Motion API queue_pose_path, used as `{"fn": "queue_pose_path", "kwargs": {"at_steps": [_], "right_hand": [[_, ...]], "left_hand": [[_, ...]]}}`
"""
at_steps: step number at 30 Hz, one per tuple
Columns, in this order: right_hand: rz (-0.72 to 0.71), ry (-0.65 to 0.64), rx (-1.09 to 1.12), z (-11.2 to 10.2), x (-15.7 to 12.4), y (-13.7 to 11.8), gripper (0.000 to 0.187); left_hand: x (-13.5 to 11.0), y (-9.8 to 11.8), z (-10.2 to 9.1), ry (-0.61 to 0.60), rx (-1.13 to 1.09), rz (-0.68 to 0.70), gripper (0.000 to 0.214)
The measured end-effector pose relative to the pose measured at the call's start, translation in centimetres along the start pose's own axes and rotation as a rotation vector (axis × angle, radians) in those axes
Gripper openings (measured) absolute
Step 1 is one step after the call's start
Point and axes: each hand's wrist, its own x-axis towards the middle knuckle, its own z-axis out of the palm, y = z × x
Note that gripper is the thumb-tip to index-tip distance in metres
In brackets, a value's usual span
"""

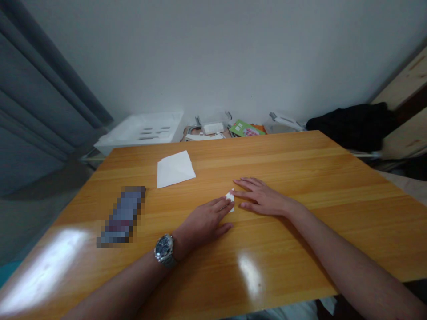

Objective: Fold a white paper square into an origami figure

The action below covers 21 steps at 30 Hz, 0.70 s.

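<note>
A small folded piece of white paper (231,208) lies flat on the wooden table (283,169), partly covered by fingers. My left hand (208,220), with a metal watch on its wrist, rests over the paper's left side, fingers stretched out and pressing on it. From the right, my right hand (258,196) lies palm down with its fingers spread. Its index fingertip touches the paper's upper corner. Under my left fingers the rest of the paper is hidden.
Sheets of white paper (175,170) lie farther back on the left. A blurred-out phone (123,215) is left of my hands. Beyond the back edge stand a white plastic tray (140,126), a green booklet (246,129) and a black cloth (350,124).
</note>
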Motion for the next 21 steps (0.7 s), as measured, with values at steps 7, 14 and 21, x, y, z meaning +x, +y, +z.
{"fn": "queue_pose_path", "kwargs": {"at_steps": [7,14,21], "right_hand": [[0.019,0.119,0.071,0.4,0.4,0.2,0.046],[0.042,0.314,0.256,1.3,1.7,-0.2,0.02],[0.121,0.342,0.329,1.6,2.0,-0.9,0.012]], "left_hand": [[0.1,-0.5,0.1,0.066,0.004,0.002,0.053],[0.4,-1.3,0.1,0.077,0.012,0.003,0.045],[0.7,-1.7,0.5,0.078,0.032,0.02,0.046]]}}
